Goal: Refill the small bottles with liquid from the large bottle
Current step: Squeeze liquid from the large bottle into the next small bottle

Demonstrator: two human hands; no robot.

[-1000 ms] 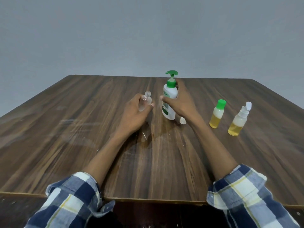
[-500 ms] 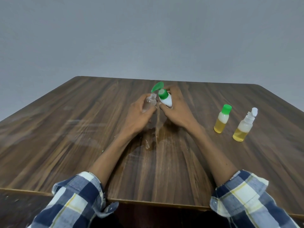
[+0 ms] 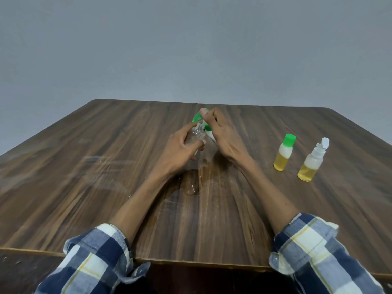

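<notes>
My left hand [image 3: 180, 150] grips a small clear uncapped bottle [image 3: 198, 132] at the middle of the table. My right hand [image 3: 220, 134] holds the large white bottle [image 3: 210, 135] tilted toward it, with a finger on top of the green pump head [image 3: 197, 117]. The pump spout sits just above the small bottle's open neck. Most of the large bottle is hidden behind my right hand. To the right stand a small bottle with a green cap [image 3: 284, 152] and a small bottle with an open white flip cap [image 3: 311, 163], both holding yellow liquid.
A wet patch of spilled liquid [image 3: 192, 188] lies on the wooden table [image 3: 84, 166] between my forearms. The table's front edge runs just beyond my checked sleeves. A plain grey wall stands behind.
The large bottle was lifted from standing upright and tilted toward the small bottle. My right hand has shifted over the pump head, and the spout came over the small bottle's neck.
</notes>
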